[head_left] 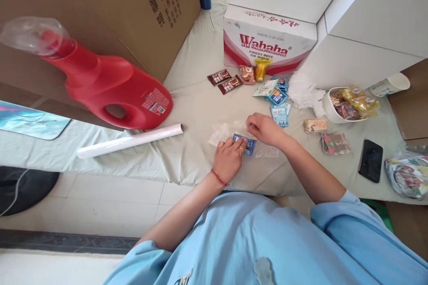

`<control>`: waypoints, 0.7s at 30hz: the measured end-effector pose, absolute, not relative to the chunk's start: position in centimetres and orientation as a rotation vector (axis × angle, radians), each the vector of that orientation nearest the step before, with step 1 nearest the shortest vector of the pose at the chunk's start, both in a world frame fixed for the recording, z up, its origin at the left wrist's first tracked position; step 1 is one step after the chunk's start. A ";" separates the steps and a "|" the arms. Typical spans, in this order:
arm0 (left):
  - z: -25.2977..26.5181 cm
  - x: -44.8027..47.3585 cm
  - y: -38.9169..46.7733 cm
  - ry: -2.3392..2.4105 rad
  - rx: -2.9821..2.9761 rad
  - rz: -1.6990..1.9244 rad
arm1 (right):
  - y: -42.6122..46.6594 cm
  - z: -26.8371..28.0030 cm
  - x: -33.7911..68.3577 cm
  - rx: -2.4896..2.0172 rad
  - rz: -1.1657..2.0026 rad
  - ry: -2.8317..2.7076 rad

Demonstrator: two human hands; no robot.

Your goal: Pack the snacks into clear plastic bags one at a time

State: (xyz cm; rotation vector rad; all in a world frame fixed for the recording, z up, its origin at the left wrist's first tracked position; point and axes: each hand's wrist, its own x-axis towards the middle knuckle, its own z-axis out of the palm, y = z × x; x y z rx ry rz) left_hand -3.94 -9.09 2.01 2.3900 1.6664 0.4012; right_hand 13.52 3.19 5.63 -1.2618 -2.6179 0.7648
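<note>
My left hand (229, 158) lies with fingers stretched out on a small blue snack packet (249, 145), pressing it against the table. Beneath the packet, clear plastic film (220, 132) spreads out crumpled to both sides. Just above and right of the packet is my right hand (265, 129), its fingers curled in a pinch at the film's upper edge; the fingertips are partly hidden. Light blue sachets (279, 115) lie right behind the right hand. Two brown cocoa packets (230, 84) are farther back on the left.
A Wahaha water carton (267, 44) stands at the back. To the left are a red detergent jug (123, 87) and a white roll (130, 140). On the right sit a white bowl (329, 106) of snacks, wrapped snacks (335, 143) and a black phone (371, 160).
</note>
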 end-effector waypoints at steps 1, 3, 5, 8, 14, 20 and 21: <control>2.0 -4.0 -9.2 1.670 2.387 0.386 | 1.9 5.8 13.5 -1.180 0.780 -2.673; 1.9 -4.1 -9.3 1.675 2.358 0.355 | -0.7 5.4 13.6 -1.099 0.762 -2.723; 1.6 -4.6 -9.4 1.658 2.288 0.368 | -2.8 4.2 13.7 -1.096 0.759 -2.661; 0.7 -5.9 -9.3 1.527 2.105 0.522 | -4.7 2.0 13.9 -1.073 0.836 -2.499; -1.6 -8.0 -8.6 1.326 1.410 0.946 | -5.8 0.7 13.0 -1.143 0.952 -2.335; -1.4 -9.4 -7.7 1.488 1.023 1.124 | -5.9 1.5 12.2 -1.247 1.122 -2.267; -1.1 -9.5 -7.5 1.540 0.996 1.148 | -6.0 1.5 12.0 -1.311 1.141 -2.240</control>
